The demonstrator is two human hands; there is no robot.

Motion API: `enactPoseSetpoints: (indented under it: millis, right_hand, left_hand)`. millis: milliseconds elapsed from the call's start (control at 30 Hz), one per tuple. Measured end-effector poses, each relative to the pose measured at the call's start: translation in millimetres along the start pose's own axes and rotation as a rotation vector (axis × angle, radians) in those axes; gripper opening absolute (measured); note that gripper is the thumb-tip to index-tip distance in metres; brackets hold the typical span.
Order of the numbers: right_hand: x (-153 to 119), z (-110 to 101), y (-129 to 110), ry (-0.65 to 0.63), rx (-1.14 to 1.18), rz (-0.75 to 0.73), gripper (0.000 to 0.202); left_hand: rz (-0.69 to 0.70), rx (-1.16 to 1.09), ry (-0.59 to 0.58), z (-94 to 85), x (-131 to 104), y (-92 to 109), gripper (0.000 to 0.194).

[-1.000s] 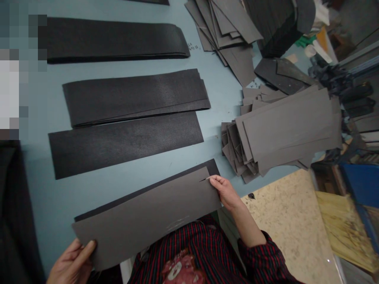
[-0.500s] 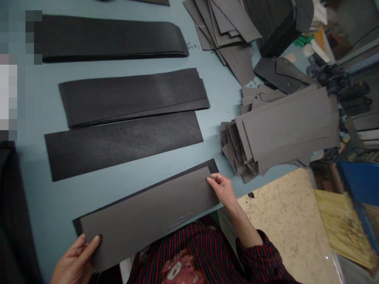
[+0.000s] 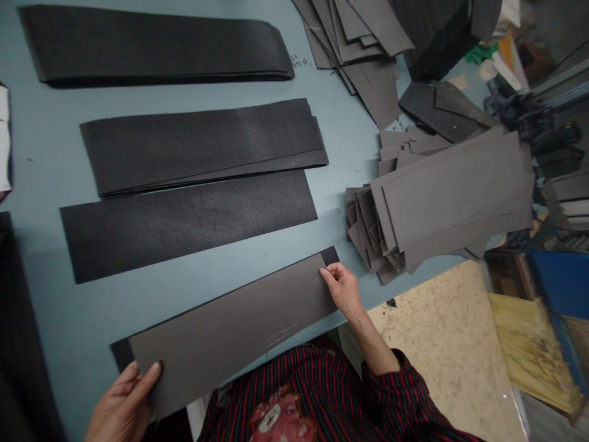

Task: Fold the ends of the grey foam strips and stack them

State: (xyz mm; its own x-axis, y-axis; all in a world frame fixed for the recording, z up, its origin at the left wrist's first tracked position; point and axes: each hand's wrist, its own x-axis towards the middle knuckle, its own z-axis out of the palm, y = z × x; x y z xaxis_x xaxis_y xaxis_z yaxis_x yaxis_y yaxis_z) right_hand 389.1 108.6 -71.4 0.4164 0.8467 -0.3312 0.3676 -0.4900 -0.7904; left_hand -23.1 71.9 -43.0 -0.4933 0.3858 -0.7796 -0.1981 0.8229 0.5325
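A long grey sheet (image 3: pixel 234 325) lies over a black strip (image 3: pixel 122 355) near the table's front edge. The black shows along the far edge and at both ends. My left hand (image 3: pixel 126 399) pinches the grey sheet's left end between thumb and fingers. At the other end, my right hand (image 3: pixel 343 287) grips the sheet's right edge with thumb and fingertips. Beyond them lies a single black strip (image 3: pixel 193 224), partly under a low stack of black strips (image 3: pixel 207 144). What the fingers beneath the sheet touch is hidden.
A thicker black stack (image 3: pixel 156 49) lies at the far left. Untidy piles of grey sheets (image 3: pixel 451 190) and more grey pieces (image 3: pixel 372 80) sit on the right of the blue table (image 3: pixel 257 270). A pale speckled board (image 3: pixel 446 331) adjoins at the lower right.
The grey sheet has shifted slightly up and right over the black strip, so less black shows along the far edge and more at the left end. Both hands keep their hold.
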Motion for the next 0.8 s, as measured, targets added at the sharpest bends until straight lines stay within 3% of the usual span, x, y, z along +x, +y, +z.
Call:
enactPoseSetpoints:
  millis: [233, 467, 633, 800]
  right_hand:
    - [1.5, 1.0, -1.6, -0.003, 0.0, 0.009, 0.029]
    - [1.8, -0.1, -5.5, -0.005, -0.032, 0.018, 0.029]
    - [1.0, 1.3, -2.7, 0.003, 0.008, 0.02, 0.029]
    - [0.3, 3.5, 2.7, 0.014, 0.072, 0.032, 0.029]
  left_hand:
    - [-0.116, -0.063, -0.074, 5.2, -0.5, 4.4, 0.035]
    - [-0.131, -0.098, 0.039, 9.7, -5.6, 3.9, 0.034]
    - [-0.134, -0.081, 0.024, 15.5, -11.9, 9.4, 0.024]
    - [-0.125, -0.09, 0.05, 16.5, -14.6, 11.9, 0.038]
